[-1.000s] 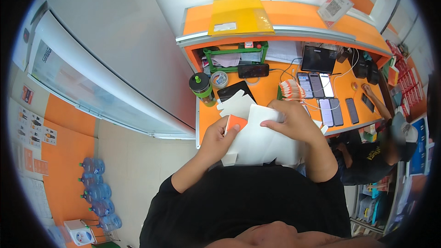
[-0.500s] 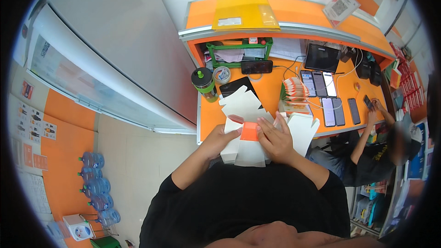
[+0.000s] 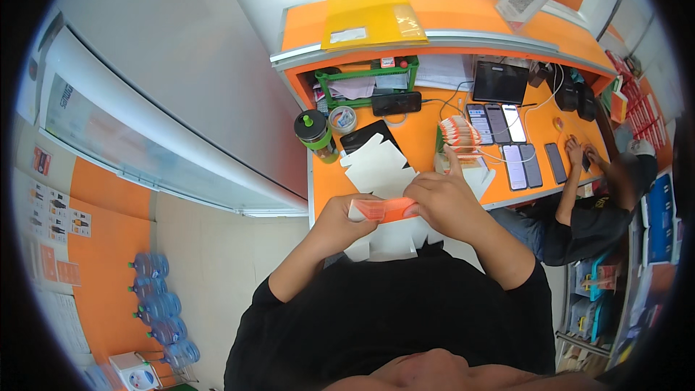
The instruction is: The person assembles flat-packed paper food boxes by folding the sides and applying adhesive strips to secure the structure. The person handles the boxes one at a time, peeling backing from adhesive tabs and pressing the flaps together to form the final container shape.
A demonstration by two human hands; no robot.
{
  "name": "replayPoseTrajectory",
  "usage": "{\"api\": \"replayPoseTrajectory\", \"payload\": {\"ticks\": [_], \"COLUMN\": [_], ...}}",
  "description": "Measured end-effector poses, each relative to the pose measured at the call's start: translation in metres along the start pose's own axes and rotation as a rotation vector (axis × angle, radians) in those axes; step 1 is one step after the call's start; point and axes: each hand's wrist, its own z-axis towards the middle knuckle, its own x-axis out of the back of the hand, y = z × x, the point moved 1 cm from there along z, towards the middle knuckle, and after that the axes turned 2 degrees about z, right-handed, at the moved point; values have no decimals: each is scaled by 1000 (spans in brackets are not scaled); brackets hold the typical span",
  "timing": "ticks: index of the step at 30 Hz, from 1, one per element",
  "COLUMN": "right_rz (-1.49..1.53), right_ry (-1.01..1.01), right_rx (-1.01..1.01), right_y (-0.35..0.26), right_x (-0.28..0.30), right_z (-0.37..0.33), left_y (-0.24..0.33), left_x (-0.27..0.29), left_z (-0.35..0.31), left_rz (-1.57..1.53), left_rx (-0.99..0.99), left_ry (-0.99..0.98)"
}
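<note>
My left hand grips the left end of a small stack of orange-and-white cards, thumb on top. My right hand pinches the other end, with its index finger stretched out toward the far side. Layered edges show at the stack's left end; what each card is I cannot make out. Under and in front of my hands lie white, flattened cardboard cartons with cut flaps. Past my right hand stands a fanned pile of similar orange-and-white pieces.
The orange desk holds a lidded tumbler, a round tub, a green basket, a black tablet and several phones with cables. A co-worker handles a phone at right. A tall white fridge stands left.
The orange piece has come up off the white cartons and is now turned edge-on between both hands. My right hand has moved from lying flat to pinching it. The view has shifted slightly.
</note>
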Motion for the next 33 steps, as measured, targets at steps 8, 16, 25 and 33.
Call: {"api": "replayPoseTrajectory", "payload": {"ticks": [8,16,25,33], "right_rz": [-145,692,1650,1540], "right_ry": [398,1029,511,157], "right_rx": [159,-42,-352,-301], "right_y": [-22,9,-7,22], "right_x": [-14,-88,-90,-41], "right_z": [19,-9,12,2], "left_y": [-15,-55,-76,-72], "left_x": [17,32,-19,23], "left_z": [-15,-23,4,13], "left_rz": [57,-667,-931,-859], "left_rx": [-146,-274,-365,-258], "left_ry": [95,512,82,-599]}}
